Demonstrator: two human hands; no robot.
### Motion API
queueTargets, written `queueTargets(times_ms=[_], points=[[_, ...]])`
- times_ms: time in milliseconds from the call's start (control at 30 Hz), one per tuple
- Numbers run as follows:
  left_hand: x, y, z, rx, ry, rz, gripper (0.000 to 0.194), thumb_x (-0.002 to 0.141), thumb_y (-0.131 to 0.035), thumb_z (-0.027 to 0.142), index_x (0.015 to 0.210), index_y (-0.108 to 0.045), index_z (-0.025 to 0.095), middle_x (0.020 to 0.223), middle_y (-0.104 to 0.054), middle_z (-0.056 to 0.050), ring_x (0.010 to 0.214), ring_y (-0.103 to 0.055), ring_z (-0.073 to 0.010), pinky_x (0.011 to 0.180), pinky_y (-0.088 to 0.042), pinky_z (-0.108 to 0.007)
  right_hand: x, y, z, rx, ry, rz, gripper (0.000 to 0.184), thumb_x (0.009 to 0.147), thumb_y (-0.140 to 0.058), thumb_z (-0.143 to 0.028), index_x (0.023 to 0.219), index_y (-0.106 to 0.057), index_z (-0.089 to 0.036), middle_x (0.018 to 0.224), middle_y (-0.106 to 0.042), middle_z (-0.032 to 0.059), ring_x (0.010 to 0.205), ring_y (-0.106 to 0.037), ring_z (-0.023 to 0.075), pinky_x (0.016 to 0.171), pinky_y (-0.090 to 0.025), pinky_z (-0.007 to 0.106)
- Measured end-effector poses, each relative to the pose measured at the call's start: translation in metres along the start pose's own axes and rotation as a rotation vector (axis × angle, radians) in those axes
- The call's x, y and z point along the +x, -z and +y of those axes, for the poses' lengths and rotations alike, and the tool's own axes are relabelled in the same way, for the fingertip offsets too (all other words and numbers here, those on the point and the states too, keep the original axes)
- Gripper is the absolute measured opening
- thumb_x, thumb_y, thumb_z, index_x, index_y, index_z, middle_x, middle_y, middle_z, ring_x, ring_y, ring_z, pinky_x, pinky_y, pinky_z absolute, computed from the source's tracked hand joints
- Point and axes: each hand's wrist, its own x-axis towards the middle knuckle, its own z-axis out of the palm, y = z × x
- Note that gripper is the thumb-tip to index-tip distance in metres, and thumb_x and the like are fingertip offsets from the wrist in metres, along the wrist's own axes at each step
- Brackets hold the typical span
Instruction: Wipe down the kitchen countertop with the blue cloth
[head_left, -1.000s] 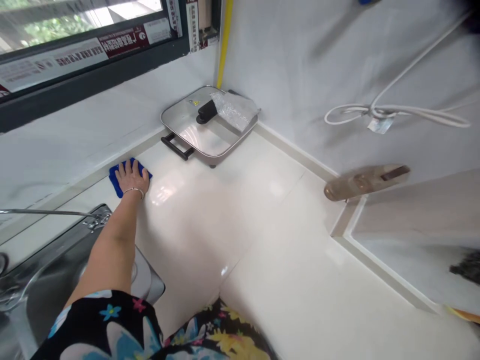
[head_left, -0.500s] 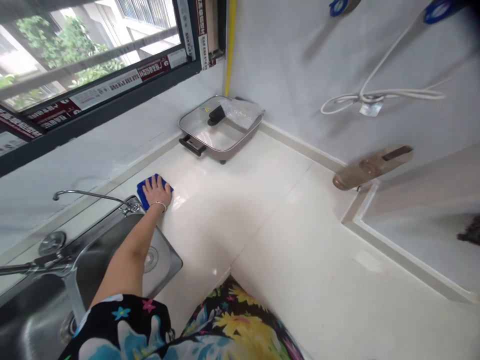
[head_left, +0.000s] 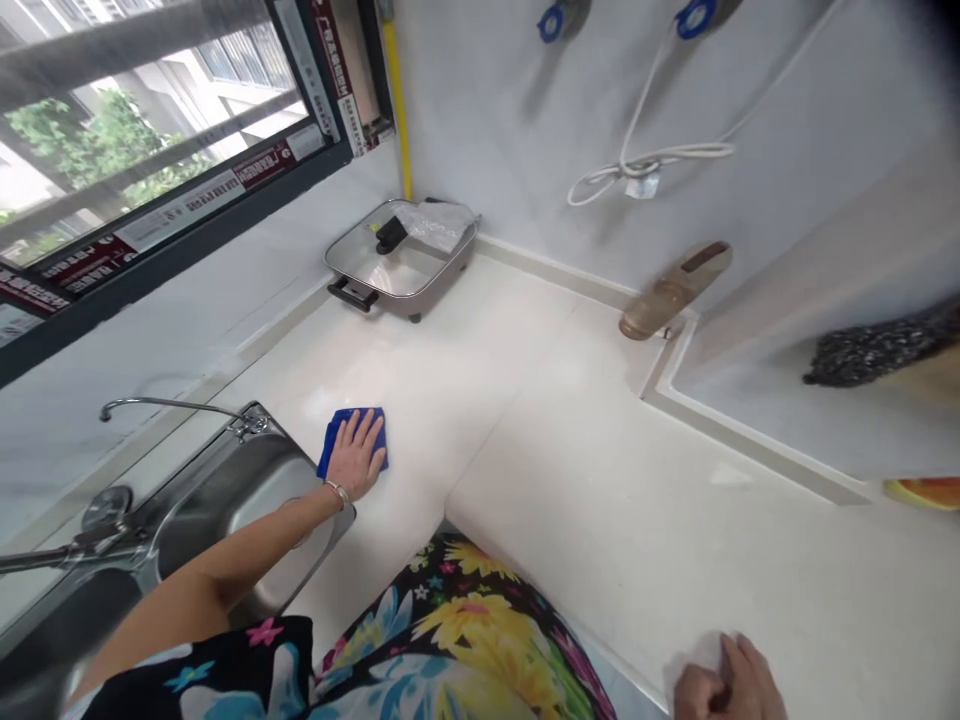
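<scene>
My left hand point(head_left: 355, 456) lies flat, fingers spread, on a blue cloth point(head_left: 334, 432) pressed to the white countertop point(head_left: 465, 400), just right of the steel sink point(head_left: 225, 490). A thin bracelet circles that wrist. My right hand point(head_left: 724, 685) rests at the counter's front edge at the bottom right, fingers curled, seemingly on a pale cloth that I cannot make out well.
A square electric pan with a glass lid point(head_left: 401, 255) stands in the far corner. A faucet point(head_left: 172, 405) arches over the sink. A brown bottle point(head_left: 671, 290) lies by a raised step. A white cable point(head_left: 645, 165) hangs on the wall. Something dark point(head_left: 874, 345) sits at right.
My left hand has slid the blue cloth from the back wall towards me, along the sink's right side. The view has swung, and my right hand has come into sight.
</scene>
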Motion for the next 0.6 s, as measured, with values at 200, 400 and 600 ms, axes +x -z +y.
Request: queueTargets(times_ms=[200, 400, 600], points=[[-0.025, 0.006, 0.05, -0.006, -0.133, -0.04, 0.06, 0.099, -0.037, 0.036, 0.155, -0.036, 0.013, 0.164, -0.028, -0.011, 0.155, -0.006, -0.0329, 0.124, -0.014, -0.055, 0.001, -0.001, -0.004, -0.008, -0.035, 0.008, 0.065, 0.07, -0.055, -0.009, 0.134, -0.057, -0.011, 0.135, -0.061, 0.0196, 0.125, -0.058, 0.038, 0.102, -0.052, 0.056], [-0.018, 0.008, 0.122, -0.067, -0.407, -0.13, 0.064, 0.095, -0.045, 0.034, 0.156, -0.033, 0.016, 0.166, -0.022, -0.009, 0.155, -0.002, -0.0328, 0.124, -0.014, -0.056, 0.004, -0.002, -0.012, -0.021, -0.042, 0.035, 0.059, 0.072, -0.054, -0.009, 0.131, -0.059, -0.009, 0.133, -0.062, 0.0193, 0.125, -0.058, 0.0363, 0.103, -0.052, 0.055], [0.026, 0.005, 0.168, -0.117, -0.627, -0.161, 0.065, 0.095, -0.045, 0.04, 0.155, -0.035, 0.017, 0.166, -0.022, -0.008, 0.155, -0.005, -0.0332, 0.125, -0.013, -0.056, 0.009, -0.005, -0.024, -0.045, -0.06, 0.016, 0.054, 0.08, -0.05, -0.013, 0.134, -0.056, -0.011, 0.138, -0.059, 0.0169, 0.129, -0.055, 0.0304, 0.107, -0.05, 0.051]])
